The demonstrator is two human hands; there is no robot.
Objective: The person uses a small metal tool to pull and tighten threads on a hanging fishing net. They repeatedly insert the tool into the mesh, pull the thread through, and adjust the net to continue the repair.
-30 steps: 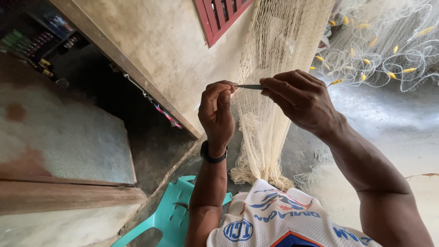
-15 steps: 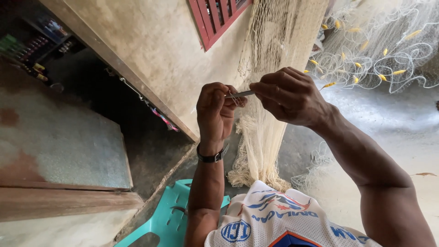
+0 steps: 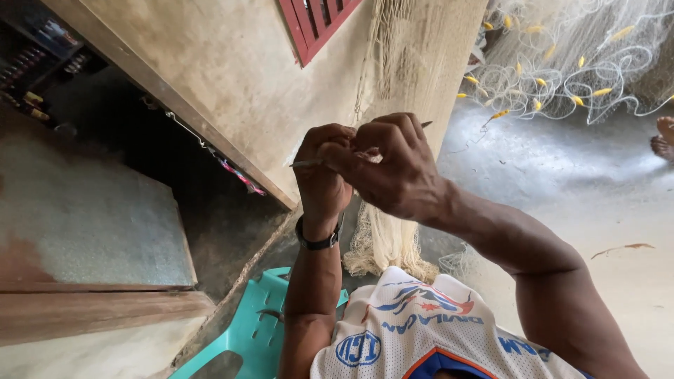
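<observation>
A: Hands, pls; what's each doing?

B: Both raised w/ the hanging net (image 3: pixel 414 63) right behind them; right hand (image 3: pixel 393 172) lies over the left hand (image 3: pixel 321 179), the two touching; right fingers curl closed round a thin netting needle (image 3: pixel 307 163); one pale tip sticks out left of the hands, a dark tip shows at the upper right, by the knuckles.

A: Left fingers?

B: Bent in, pinching at the needle or the mesh; can't tell which, since the right hand hides most of them; black wristband (image 3: pixel 317 241) on the left wrist.

A: Where's the net exactly?

B: Cream-coloured, hangs down the beige wall (image 3: pixel 232 77) beside a red shutter (image 3: pixel 312 21); the bottom end bunches on the floor (image 3: pixel 590 203) just beyond the person's white jersey (image 3: pixel 421 330); fine strands run across the hands.

A: Anything else nearby?

B: More net w/ yellow floats (image 3: pixel 576 77) heaped on the floor at upper right, well apart from the hands; someone else's bare foot (image 3: pixel 662 139) at the right edge; teal plastic chair (image 3: pixel 260 330) under the left forearm; dark doorway (image 3: pixel 133 161) and a worn wooden panel (image 3: pixel 84 231) to the left.
</observation>
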